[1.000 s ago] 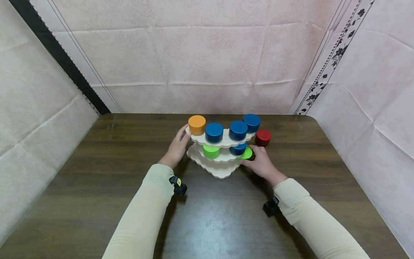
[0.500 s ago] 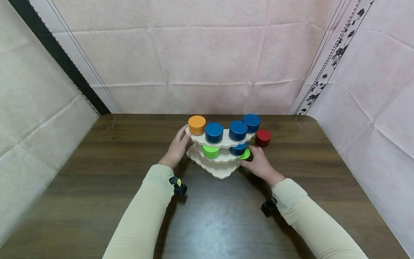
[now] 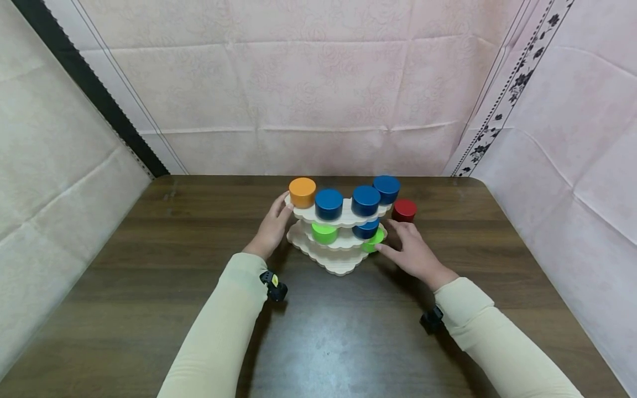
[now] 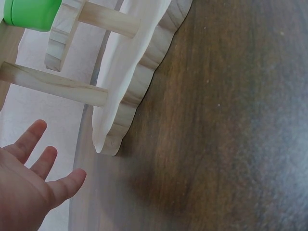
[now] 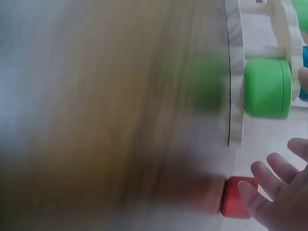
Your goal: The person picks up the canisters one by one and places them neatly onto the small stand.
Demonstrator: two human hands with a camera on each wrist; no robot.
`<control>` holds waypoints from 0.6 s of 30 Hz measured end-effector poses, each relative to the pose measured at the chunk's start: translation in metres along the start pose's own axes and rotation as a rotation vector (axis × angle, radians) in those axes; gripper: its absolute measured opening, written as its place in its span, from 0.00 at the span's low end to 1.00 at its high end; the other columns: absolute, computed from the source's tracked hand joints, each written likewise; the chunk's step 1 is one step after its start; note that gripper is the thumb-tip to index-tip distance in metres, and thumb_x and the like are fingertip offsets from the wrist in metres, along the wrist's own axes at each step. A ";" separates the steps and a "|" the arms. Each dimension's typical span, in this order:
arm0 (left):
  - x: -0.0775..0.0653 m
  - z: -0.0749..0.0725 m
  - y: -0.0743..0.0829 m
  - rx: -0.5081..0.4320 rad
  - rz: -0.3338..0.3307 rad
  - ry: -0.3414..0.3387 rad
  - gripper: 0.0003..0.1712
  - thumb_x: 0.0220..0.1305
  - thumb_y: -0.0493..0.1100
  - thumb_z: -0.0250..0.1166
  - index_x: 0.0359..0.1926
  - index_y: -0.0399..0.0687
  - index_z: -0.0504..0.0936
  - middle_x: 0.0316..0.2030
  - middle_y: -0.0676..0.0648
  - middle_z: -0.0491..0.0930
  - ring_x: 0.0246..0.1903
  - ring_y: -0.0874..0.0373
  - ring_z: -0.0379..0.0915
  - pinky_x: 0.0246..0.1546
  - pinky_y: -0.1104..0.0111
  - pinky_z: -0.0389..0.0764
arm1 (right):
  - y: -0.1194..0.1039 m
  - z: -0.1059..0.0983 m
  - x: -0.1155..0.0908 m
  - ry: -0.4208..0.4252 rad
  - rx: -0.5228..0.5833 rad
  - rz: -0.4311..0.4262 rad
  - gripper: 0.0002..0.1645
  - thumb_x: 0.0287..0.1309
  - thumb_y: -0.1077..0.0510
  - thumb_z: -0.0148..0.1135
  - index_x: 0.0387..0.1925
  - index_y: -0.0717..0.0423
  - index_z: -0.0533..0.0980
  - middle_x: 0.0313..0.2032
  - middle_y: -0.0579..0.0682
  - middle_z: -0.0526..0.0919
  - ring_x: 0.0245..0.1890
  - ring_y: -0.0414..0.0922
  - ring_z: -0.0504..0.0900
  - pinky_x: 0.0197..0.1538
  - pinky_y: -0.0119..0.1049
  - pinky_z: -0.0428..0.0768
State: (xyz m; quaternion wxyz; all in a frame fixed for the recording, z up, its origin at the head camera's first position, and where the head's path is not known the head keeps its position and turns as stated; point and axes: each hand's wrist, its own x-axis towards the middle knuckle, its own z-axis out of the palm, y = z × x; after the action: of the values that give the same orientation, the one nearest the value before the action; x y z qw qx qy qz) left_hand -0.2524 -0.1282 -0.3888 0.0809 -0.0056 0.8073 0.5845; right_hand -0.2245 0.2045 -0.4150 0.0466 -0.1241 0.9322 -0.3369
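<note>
A three-tier wooden stand (image 3: 340,266) with scalloped boards stands on the table. My left hand (image 3: 271,226) holds the left end of its top board with thumb and index finger; the left wrist view shows three other fingers (image 4: 67,187) spread loose. My right hand (image 3: 415,257) is beside the stand's right side, fingers parted and holding nothing. A green cylinder block (image 5: 265,89) sits on the bottom board, close to the right thumb. The top board carries an orange block (image 3: 302,192) and several blue blocks (image 3: 329,204). On the middle board are another green block (image 3: 324,233) and a blue one (image 3: 366,229).
A red block (image 3: 404,210) stands on the brown wooden table (image 3: 199,304), just right of the stand and behind my right hand. Pale cloth (image 3: 323,99) hangs beyond the table's back edge and along both sides.
My right hand has slid the green block inward onto the bottom board, let go of it and drawn back to the right. My left hand stays on the stand.
</note>
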 end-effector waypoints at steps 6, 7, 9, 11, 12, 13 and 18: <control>-0.001 -0.001 0.001 -0.006 0.004 -0.004 0.35 0.72 0.66 0.41 0.75 0.70 0.46 0.76 0.52 0.44 0.74 0.48 0.43 0.69 0.45 0.53 | 0.005 -0.011 0.000 0.046 -0.110 0.010 0.53 0.60 0.31 0.56 0.73 0.59 0.53 0.69 0.65 0.55 0.68 0.62 0.56 0.64 0.63 0.63; -0.001 -0.001 0.001 -0.006 0.005 -0.005 0.35 0.72 0.66 0.41 0.75 0.70 0.46 0.76 0.52 0.44 0.74 0.48 0.43 0.69 0.45 0.53 | 0.006 -0.013 0.001 0.058 -0.127 0.015 0.53 0.60 0.31 0.56 0.73 0.59 0.53 0.69 0.66 0.55 0.68 0.63 0.55 0.64 0.63 0.63; -0.001 -0.001 0.001 -0.005 0.006 -0.005 0.35 0.72 0.67 0.41 0.75 0.70 0.46 0.76 0.52 0.44 0.74 0.48 0.43 0.69 0.44 0.52 | 0.007 -0.016 0.002 0.078 -0.155 0.029 0.52 0.60 0.32 0.56 0.73 0.59 0.53 0.68 0.67 0.55 0.67 0.64 0.55 0.63 0.64 0.64; -0.001 -0.001 0.000 0.000 0.003 -0.004 0.35 0.72 0.67 0.41 0.75 0.70 0.46 0.76 0.52 0.44 0.74 0.48 0.43 0.69 0.44 0.52 | 0.009 -0.019 0.004 0.091 -0.178 0.046 0.52 0.60 0.32 0.56 0.73 0.59 0.52 0.68 0.67 0.55 0.67 0.65 0.55 0.62 0.65 0.65; -0.001 -0.001 0.001 0.003 0.000 -0.003 0.35 0.72 0.67 0.41 0.75 0.71 0.46 0.76 0.52 0.44 0.74 0.48 0.43 0.69 0.44 0.52 | 0.010 -0.020 0.005 0.097 -0.189 0.055 0.53 0.60 0.32 0.56 0.73 0.59 0.52 0.68 0.67 0.55 0.66 0.65 0.55 0.62 0.65 0.65; -0.001 -0.001 0.001 0.005 -0.002 -0.003 0.35 0.72 0.67 0.41 0.75 0.71 0.46 0.76 0.52 0.44 0.74 0.48 0.43 0.69 0.44 0.52 | 0.011 -0.021 0.006 0.104 -0.197 0.061 0.53 0.60 0.32 0.56 0.73 0.60 0.52 0.68 0.67 0.55 0.66 0.65 0.56 0.62 0.65 0.65; 0.000 -0.001 0.001 0.007 0.000 0.001 0.35 0.72 0.67 0.41 0.75 0.70 0.46 0.76 0.51 0.44 0.74 0.48 0.42 0.69 0.44 0.52 | 0.016 -0.027 0.011 0.135 -0.238 0.070 0.54 0.60 0.30 0.55 0.73 0.62 0.52 0.68 0.68 0.55 0.65 0.66 0.56 0.61 0.66 0.65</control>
State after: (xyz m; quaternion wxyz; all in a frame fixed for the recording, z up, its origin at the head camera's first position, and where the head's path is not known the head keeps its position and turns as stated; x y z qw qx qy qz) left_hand -0.2525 -0.1286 -0.3881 0.0805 -0.0059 0.8096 0.5815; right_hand -0.2430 0.2303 -0.4048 -0.0194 -0.0734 0.9703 -0.2298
